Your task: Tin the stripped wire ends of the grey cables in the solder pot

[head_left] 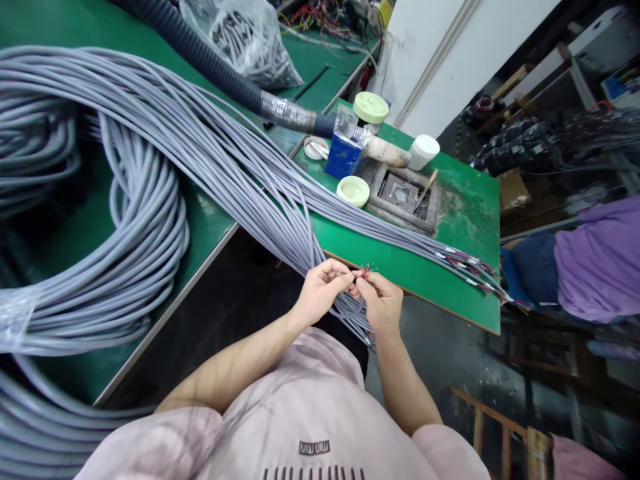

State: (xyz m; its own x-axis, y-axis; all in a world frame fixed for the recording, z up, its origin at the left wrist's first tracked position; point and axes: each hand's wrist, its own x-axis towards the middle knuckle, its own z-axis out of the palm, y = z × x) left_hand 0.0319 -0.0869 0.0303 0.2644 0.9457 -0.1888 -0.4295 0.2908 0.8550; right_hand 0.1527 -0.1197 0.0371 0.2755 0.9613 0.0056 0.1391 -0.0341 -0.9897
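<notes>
My left hand (323, 288) and my right hand (385, 303) meet fingertip to fingertip in front of my body, both pinched closed. Between them are the thin red and dark wires (366, 272) at the end of a grey cable. The exact grip of each fingertip is too small to make out. A bundle of grey cables (280, 240) runs from the left table past my hands and hangs down below them. Another bundle of grey cables (390, 230) lies across the green board, its stripped ends (470, 263) showing coloured wires and white tags.
A soldering pot (405, 197) with a stick in it sits on the green board (465, 213). Around it are a blue box (343, 155), a white cup (424, 152) and a pale green lid (353, 191). A dark hose (210, 57) crosses behind. A person in purple (600, 260) is at right.
</notes>
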